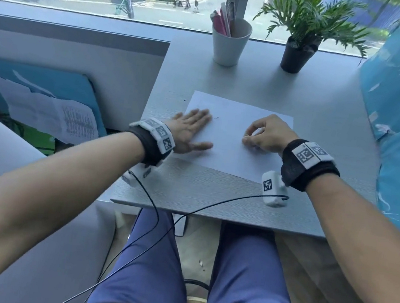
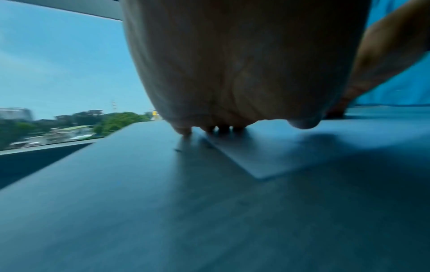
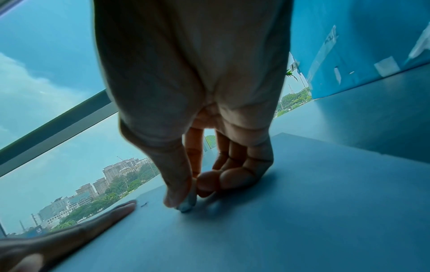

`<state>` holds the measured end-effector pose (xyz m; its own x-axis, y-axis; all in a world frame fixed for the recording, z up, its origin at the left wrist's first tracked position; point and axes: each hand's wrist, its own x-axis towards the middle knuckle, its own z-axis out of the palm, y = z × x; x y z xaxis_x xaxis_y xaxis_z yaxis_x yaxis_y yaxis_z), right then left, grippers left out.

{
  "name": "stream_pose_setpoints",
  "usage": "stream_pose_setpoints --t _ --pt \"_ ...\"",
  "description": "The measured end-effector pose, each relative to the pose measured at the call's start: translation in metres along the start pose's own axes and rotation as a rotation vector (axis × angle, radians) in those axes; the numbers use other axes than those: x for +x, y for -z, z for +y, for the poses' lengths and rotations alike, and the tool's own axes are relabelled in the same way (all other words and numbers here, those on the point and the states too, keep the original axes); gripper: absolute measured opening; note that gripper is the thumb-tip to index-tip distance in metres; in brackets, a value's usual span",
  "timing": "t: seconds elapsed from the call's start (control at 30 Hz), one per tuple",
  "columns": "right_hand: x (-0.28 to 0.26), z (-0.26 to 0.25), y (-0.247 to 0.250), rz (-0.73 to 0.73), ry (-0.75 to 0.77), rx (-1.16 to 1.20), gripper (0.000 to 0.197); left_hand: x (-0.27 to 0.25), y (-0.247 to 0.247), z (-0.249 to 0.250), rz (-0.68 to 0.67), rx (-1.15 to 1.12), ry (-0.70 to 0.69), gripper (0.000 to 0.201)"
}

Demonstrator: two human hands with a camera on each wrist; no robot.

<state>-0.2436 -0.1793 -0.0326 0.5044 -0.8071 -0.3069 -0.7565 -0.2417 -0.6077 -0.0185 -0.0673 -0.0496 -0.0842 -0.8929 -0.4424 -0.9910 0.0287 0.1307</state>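
Left hand [image 1: 189,129]: left bare.
Right hand [image 1: 266,135]: left bare.
Left wrist strap [image 1: 149,146]: black fabric, topped by a white band printed with black square markers.
Right wrist strap [image 1: 301,174]: black fabric, with the same white marker band.
Right camera box [image 1: 272,188]: white, rounded, one black marker printed on it.
Left camera box [image 1: 136,175]: white, partly hidden, apparently of the same kind.
Cables [image 1: 154,206]: thin and black, led from the boxes toward the near lap.
Trousers [image 1: 248,273]: blue-violet cloth.

A sheet of paper [image 1: 231,140] lies on the desk [image 1: 213,194], towards its near edge. The left hand [image 1: 188,131] rests flat over the paper's left edge, and the right hand [image 1: 265,135] sits on its right half. Far behind the paper stands a cup [image 1: 229,47], with a potted plant [image 1: 298,54] just to its right.
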Motion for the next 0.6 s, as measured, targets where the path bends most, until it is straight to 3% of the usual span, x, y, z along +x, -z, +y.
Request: stream_pose_setpoints --t 0.1,0.13,0.27,0.33,0.43,0.5,0.6 --pt "-0.001 -0.001 0.000 -0.001 -0.010 0.001 0.009 -0.006 0.005 -0.013 0.040 0.004 0.164 0.100" --pt "-0.001 0.000 0.000 -0.001 -0.011 0.004 0.010 -0.009 0.005 -0.008 0.061 0.015 0.135 0.101" --pt "-0.002 0.000 0.001 -0.007 -0.013 0.012 0.011 -0.021 -0.011 0.021 0.047 0.015 -0.221 0.082" --pt "-0.003 -0.001 0.004 -0.018 -0.036 0.026 0.010 -0.022 -0.014 0.017 0.031 -0.091 -0.211 0.083" --pt "-0.004 -0.012 0.003 0.024 -0.027 -0.101 0.010 -0.019 -0.009 0.002 -0.011 -0.134 -0.108 0.101" --pt "-0.009 -0.026 -0.007 0.075 0.040 -0.192 0.012 -0.017 -0.004 -0.003 -0.050 -0.113 -0.102 0.109" --pt "-0.018 -0.049 -0.032 0.015 0.167 -0.176 0.012 -0.016 -0.002 -0.005 -0.078 -0.108 -0.118 0.110"
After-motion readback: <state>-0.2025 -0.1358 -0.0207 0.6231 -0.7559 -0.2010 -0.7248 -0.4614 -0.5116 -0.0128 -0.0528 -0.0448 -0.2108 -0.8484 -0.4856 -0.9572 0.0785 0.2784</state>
